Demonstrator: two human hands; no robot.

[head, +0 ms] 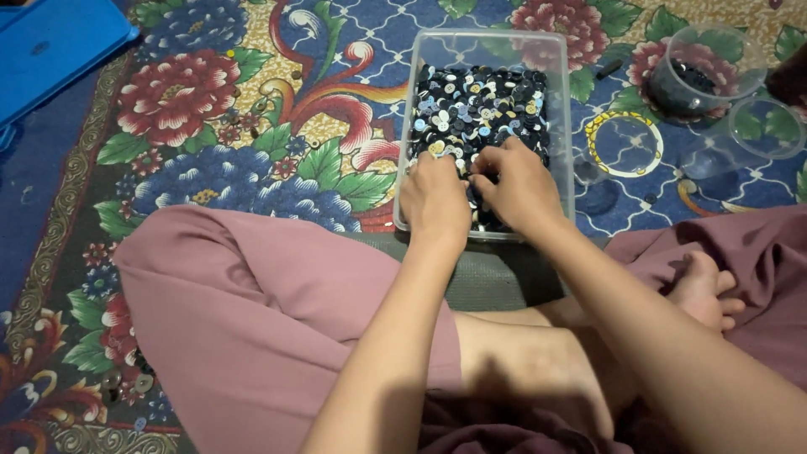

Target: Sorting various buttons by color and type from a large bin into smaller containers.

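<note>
Both hands, left hand (435,199) and right hand (519,187), are curled, fingertips dug into mixed buttons (479,105) near the clear tub (561,126) front; sorting seems underway, needing one button pinched.

Floral carpet (252,126), clear button tub (561,109), plastic cups (740,92), blue lid (50,46)
</note>
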